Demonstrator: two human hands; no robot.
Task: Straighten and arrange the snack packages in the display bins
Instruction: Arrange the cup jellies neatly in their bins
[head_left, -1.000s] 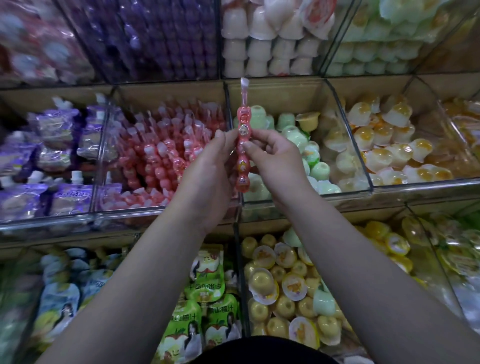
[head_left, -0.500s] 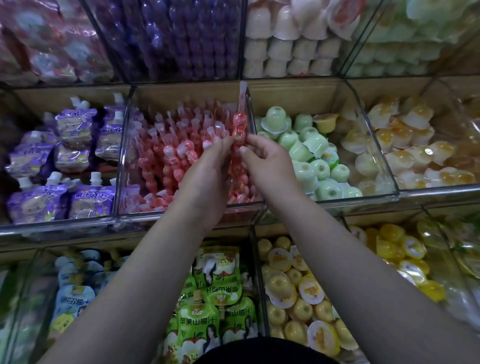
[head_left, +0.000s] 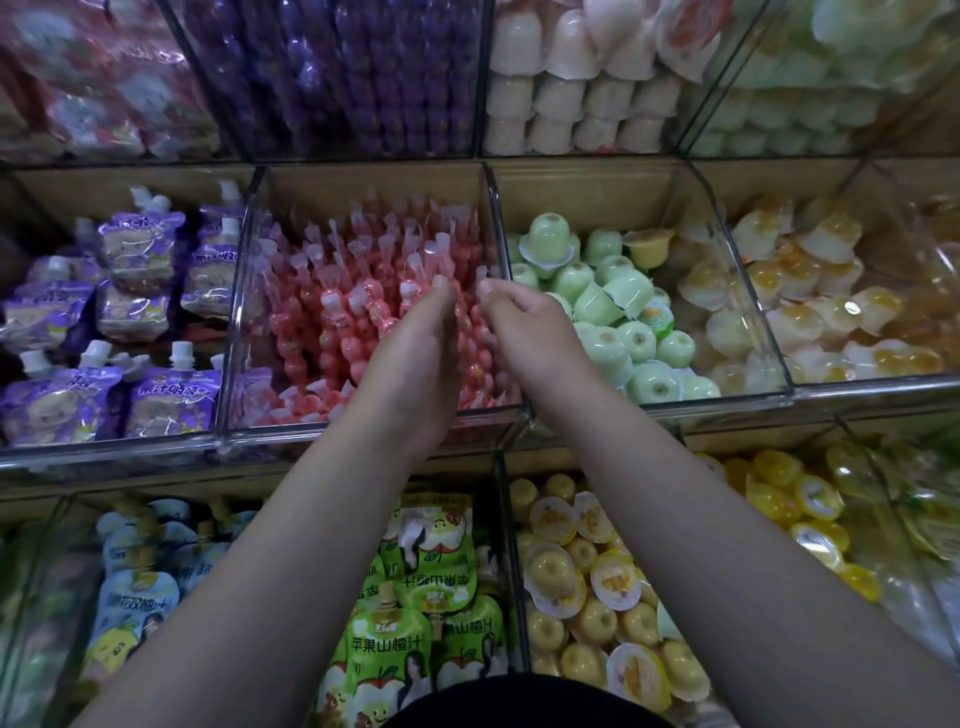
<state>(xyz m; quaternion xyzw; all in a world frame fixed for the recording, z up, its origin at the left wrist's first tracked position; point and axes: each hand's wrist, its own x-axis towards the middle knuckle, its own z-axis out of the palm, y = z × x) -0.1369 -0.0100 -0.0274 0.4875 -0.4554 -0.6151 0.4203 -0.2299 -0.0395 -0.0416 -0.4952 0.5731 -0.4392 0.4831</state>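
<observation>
At the middle shelf row, Observer 1 asks: hand poses, left to right?

Observer 2: The left hand (head_left: 415, 358) is upright and edge-on over the clear bin (head_left: 236, 332). Its fingers are straight and pressed together, with the tips among the pink jelly sticks (head_left: 337, 317). The right hand (head_left: 524, 325) is just beside it, fingers curled. Thumb and forefinger tips are drawn together at a stick's clear top tab; whether they actually pinch it cannot be told. Both forearms are bare and enter from the bottom edge.

Observer 1: Containers and contents?

Observer 2: The row is hard, transparent bins.
- Leftmost: purple spout pouches (head_left: 140, 291), glossy, with white caps.
- Next: the pink sticks, beaded, standing on end with flat clear tabs upward. Some lie at the front wall.
- Right of the divider: green jelly cups (head_left: 613, 312), domed and jumbled, with one pale yellow cup (head_left: 649, 248) among them.
- Farthest right: translucent cups with orange filling (head_left: 810, 291).

In the row below are blue pouches (head_left: 137, 587), green pouches (head_left: 415, 603) and yellow lidded cups (head_left: 566, 577).
</observation>
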